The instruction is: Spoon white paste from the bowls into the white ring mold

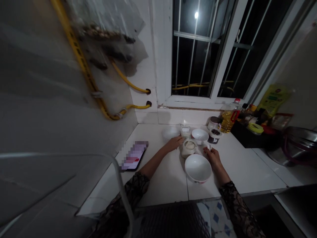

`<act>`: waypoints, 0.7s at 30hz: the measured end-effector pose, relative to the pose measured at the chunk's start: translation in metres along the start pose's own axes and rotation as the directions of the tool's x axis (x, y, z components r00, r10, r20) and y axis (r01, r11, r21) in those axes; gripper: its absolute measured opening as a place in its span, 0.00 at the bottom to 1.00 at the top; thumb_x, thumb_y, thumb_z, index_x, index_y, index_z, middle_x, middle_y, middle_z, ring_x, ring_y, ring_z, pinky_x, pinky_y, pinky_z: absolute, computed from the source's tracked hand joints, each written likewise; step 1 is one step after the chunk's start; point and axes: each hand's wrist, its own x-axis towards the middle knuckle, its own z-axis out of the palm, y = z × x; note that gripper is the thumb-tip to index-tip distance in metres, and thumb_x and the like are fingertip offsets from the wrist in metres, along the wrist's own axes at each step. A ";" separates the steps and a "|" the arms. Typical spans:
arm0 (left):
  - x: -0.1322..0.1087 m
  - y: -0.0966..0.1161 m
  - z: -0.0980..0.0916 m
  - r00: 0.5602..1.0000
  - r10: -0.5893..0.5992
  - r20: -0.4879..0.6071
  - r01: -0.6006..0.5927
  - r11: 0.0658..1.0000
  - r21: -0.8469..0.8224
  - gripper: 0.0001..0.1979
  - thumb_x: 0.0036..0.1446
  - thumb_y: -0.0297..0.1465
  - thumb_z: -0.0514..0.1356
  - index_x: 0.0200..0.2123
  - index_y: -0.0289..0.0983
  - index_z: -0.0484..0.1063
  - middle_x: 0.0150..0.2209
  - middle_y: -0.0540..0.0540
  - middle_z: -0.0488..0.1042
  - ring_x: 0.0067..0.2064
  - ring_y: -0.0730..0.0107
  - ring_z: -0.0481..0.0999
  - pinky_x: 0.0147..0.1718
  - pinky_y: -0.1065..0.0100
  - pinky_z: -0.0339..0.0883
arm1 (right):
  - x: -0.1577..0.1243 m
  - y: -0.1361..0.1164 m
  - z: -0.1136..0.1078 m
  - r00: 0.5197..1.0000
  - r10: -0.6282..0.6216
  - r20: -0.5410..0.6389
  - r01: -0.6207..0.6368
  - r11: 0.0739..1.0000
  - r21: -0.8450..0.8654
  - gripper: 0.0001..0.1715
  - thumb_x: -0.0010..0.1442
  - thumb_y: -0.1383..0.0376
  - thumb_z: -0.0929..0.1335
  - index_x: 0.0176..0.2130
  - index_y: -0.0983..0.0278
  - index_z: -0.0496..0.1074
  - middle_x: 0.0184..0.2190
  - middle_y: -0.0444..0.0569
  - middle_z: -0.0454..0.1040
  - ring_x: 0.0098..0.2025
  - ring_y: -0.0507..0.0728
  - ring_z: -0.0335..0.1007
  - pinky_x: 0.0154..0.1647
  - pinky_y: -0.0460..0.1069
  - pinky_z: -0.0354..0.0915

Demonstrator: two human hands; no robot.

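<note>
1. A dim, tiled kitchen corner: a barred window (187,66) fills the upper right of the frame, a yellow pipe (81,66) runs down the upper left, and a white surface (165,181) spreads across the lower middle.

2. The jar (189,147) stands upright at the centre of the frame, between the two hands. It looks uncovered, with pale contents showing at its mouth.

3. Just below it in the frame sits the near bowl (198,168), its white inside showing no visible contents. Judging by this, the work is at an early stage: the jar looks opened, while nothing can be seen in that bowl. How much is left cannot be told from this view.

4. The left hand (175,143), left of the jar, has its fingers stretched toward the rim and seemingly touching it; whether they grip is too small to tell.

5. The right hand (211,155), right of the jar, has thumb and fingers drawn together, apparently around a small white piece (209,147) that is too blurred to identify.

6. The hands are apart. Above the jar in the frame stand a second jar (185,132) and a small bowl (200,136); a phone (135,157) lies left of centre.
</note>
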 end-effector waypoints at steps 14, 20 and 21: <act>-0.015 -0.030 0.006 0.980 -0.050 0.193 0.137 0.870 -0.474 0.28 0.45 0.54 0.62 0.30 0.33 0.75 0.30 0.43 0.75 0.33 0.65 0.73 0.36 0.65 0.67 | 0.000 0.000 0.000 1.000 0.011 0.020 -0.012 1.000 0.029 0.16 0.37 0.56 0.71 0.24 0.66 0.71 0.17 0.43 0.69 0.19 0.50 0.58 0.19 0.46 0.51; -0.019 -0.029 0.013 0.982 -0.033 0.186 0.134 0.819 -0.558 0.25 0.43 0.53 0.64 0.24 0.34 0.71 0.25 0.46 0.71 0.29 0.70 0.69 0.33 0.67 0.66 | -0.019 -0.007 -0.013 0.999 0.005 0.033 -0.005 1.000 0.006 0.24 0.41 0.48 0.70 0.29 0.67 0.72 0.15 0.41 0.65 0.16 0.49 0.54 0.17 0.45 0.47; -0.019 -0.031 0.014 0.984 -0.041 0.175 0.134 0.813 -0.567 0.25 0.43 0.52 0.65 0.24 0.34 0.71 0.25 0.46 0.71 0.29 0.71 0.69 0.33 0.67 0.65 | -0.027 -0.008 -0.019 1.000 -0.019 0.013 0.019 1.000 -0.018 0.26 0.43 0.47 0.69 0.31 0.67 0.73 0.15 0.41 0.64 0.16 0.49 0.54 0.18 0.46 0.48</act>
